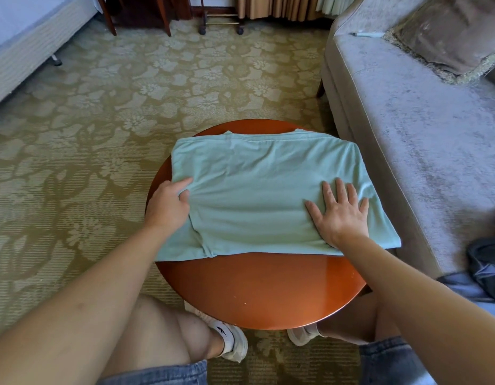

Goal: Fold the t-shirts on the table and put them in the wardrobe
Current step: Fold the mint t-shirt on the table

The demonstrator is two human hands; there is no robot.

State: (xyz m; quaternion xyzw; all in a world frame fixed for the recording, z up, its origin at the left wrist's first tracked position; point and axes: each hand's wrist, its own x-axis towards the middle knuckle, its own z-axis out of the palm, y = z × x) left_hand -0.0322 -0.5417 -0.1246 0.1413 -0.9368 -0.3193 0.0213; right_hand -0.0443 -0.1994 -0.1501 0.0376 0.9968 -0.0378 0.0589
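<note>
Mint t-shirt (257,190), part-folded, is laid across the far half of the round table (263,290), overhanging its side rims. Long axis runs left–right; the collar end cannot be made out. Right hand (339,215) is pressed flat with fingers spread, judged to anchor the cloth. Left hand (167,207) is curled, pinching the left edge, presumably for the next fold.

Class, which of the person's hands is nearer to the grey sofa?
Right. The right hand lies flat on the t-shirt at its end beside the sofa; the left hand grips its opposite edge, farther away.
</note>
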